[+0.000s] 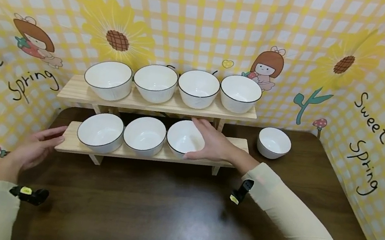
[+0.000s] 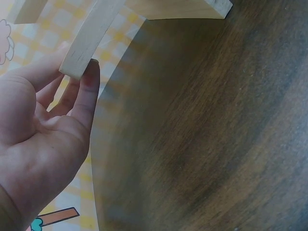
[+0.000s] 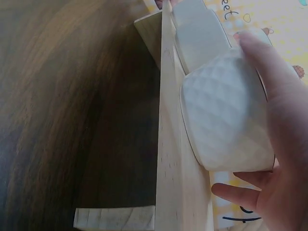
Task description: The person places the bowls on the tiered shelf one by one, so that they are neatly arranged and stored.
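Note:
My right hand point(image 1: 213, 142) grips the rim of a white bowl point(image 1: 181, 134) with a dark edge, the rightmost of three on the lower wooden shelf point(image 1: 69, 141). In the right wrist view this bowl point(image 3: 226, 115) shows a quilted outer wall, standing on the board. My right hand point(image 3: 288, 125) has its thumb over the rim; some fingers are partly hidden. At the shelf's left end, my left hand point(image 1: 36, 149) pinches the board. The left wrist view shows the board's end point(image 2: 79, 60) between the thumb and fingers of my left hand point(image 2: 48, 120).
Several matching bowls point(image 1: 155, 82) stand in a row on the upper shelf point(image 1: 71, 89) behind. A smaller white bowl point(image 1: 273, 144) sits on the dark wood table point(image 1: 147, 210) to the right. A checked yellow cloth point(image 1: 201, 23) hangs behind and at both sides.

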`<control>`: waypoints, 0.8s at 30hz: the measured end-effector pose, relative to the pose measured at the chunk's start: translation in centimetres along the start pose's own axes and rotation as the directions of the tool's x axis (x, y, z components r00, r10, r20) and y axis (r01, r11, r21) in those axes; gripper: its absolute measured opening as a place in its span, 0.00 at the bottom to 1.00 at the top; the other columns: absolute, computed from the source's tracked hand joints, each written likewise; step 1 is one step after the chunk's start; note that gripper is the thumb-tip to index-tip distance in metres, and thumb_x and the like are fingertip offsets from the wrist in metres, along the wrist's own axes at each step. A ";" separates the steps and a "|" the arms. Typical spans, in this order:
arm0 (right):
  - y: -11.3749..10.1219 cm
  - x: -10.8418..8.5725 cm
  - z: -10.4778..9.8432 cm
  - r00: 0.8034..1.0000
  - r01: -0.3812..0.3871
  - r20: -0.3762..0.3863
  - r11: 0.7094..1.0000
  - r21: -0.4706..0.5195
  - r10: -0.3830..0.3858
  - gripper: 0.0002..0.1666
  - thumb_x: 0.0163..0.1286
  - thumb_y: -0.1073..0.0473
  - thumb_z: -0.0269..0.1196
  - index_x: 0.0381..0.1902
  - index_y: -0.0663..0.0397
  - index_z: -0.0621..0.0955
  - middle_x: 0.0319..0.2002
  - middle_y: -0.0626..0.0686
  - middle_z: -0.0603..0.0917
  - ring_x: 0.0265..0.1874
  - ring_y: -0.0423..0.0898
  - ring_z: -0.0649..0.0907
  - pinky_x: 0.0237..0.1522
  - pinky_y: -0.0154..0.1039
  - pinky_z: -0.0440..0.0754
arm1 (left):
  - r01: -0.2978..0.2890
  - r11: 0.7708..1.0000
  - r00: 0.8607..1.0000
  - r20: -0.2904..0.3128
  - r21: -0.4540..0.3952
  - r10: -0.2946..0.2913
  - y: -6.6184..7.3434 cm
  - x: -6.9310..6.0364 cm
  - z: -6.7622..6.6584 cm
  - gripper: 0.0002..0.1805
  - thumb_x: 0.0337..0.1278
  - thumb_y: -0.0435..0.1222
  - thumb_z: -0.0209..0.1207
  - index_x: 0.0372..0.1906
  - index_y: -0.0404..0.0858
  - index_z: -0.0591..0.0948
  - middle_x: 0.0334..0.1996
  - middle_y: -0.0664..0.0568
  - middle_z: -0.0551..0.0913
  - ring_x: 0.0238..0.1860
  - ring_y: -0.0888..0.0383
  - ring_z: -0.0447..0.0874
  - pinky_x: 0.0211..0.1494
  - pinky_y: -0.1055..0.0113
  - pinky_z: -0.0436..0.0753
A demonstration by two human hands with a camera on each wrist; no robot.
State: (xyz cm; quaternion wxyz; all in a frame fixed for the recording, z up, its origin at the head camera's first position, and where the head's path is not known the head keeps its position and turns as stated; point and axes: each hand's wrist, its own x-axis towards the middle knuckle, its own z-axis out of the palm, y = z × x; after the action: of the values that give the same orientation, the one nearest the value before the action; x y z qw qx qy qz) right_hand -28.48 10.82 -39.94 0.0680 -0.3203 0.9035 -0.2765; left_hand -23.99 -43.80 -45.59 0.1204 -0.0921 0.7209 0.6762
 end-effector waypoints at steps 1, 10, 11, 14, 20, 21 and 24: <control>0.0 -0.2 -0.1 1.000 -0.007 0.004 1.000 -0.003 0.007 0.71 0.56 0.31 0.74 0.82 0.56 0.50 0.78 0.58 0.55 0.73 0.54 0.64 0.69 0.54 0.70 | 0.002 1.000 1.000 -0.002 0.006 -0.002 -0.1 0.0 0.0 0.29 0.65 0.40 0.67 0.70 0.56 0.77 0.43 0.77 0.79 0.42 0.75 0.80 0.44 0.77 0.80; 0.9 -3.2 -1.6 0.997 -0.046 0.052 0.997 -0.069 0.050 0.63 0.64 0.28 0.66 0.83 0.48 0.49 0.80 0.57 0.52 0.76 0.55 0.60 0.70 0.56 0.67 | -0.009 1.000 1.000 0.009 0.007 0.009 -0.1 0.0 0.0 0.30 0.67 0.39 0.66 0.73 0.54 0.74 0.46 0.75 0.77 0.44 0.76 0.80 0.45 0.78 0.81; 1.1 -3.7 -1.8 0.997 -0.044 0.053 0.996 -0.082 0.049 0.63 0.64 0.28 0.65 0.83 0.48 0.50 0.80 0.57 0.52 0.76 0.56 0.60 0.70 0.56 0.67 | -0.012 1.000 1.000 0.012 0.014 0.011 0.0 0.0 0.1 0.30 0.67 0.39 0.66 0.73 0.54 0.74 0.48 0.73 0.76 0.44 0.76 0.80 0.46 0.78 0.80; 1.5 -5.1 -2.2 0.997 -0.043 0.056 0.993 -0.108 0.050 0.62 0.64 0.27 0.65 0.83 0.48 0.51 0.80 0.58 0.53 0.76 0.57 0.60 0.69 0.57 0.68 | -0.011 0.999 1.000 0.015 0.031 0.011 0.2 -0.2 0.1 0.31 0.67 0.40 0.66 0.73 0.54 0.73 0.49 0.72 0.75 0.44 0.76 0.80 0.46 0.78 0.80; 2.1 -8.0 -2.9 0.998 -0.047 0.042 0.990 -0.133 0.053 0.60 0.64 0.28 0.66 0.83 0.46 0.53 0.80 0.57 0.53 0.76 0.58 0.60 0.70 0.59 0.66 | -0.022 1.000 0.999 0.025 0.000 0.022 0.2 -0.2 0.2 0.27 0.68 0.38 0.65 0.70 0.54 0.77 0.44 0.78 0.80 0.43 0.75 0.81 0.45 0.77 0.81; 2.2 -8.4 -2.9 0.998 -0.041 0.037 0.989 -0.141 0.047 0.60 0.64 0.29 0.66 0.83 0.47 0.54 0.80 0.57 0.53 0.76 0.58 0.60 0.69 0.60 0.67 | -0.022 1.000 0.999 0.024 -0.003 0.022 0.1 -0.2 0.1 0.27 0.67 0.38 0.65 0.69 0.54 0.78 0.44 0.78 0.80 0.43 0.75 0.81 0.45 0.77 0.81; 2.7 -9.7 -3.0 1.000 -0.020 0.018 0.985 -0.172 0.023 0.60 0.65 0.29 0.66 0.82 0.49 0.55 0.80 0.57 0.53 0.77 0.60 0.59 0.69 0.61 0.66 | -0.022 1.000 1.000 0.018 -0.004 0.022 0.1 -0.2 0.1 0.27 0.67 0.38 0.66 0.69 0.54 0.78 0.44 0.78 0.81 0.43 0.75 0.81 0.44 0.77 0.81</control>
State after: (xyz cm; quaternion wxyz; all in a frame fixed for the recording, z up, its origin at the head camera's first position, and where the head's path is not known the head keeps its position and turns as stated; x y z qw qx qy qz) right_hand -23.22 19.85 -39.44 0.0522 -0.3179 0.9267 -0.1936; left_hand -23.84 -43.73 -45.45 0.1192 -0.0782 0.7194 0.6798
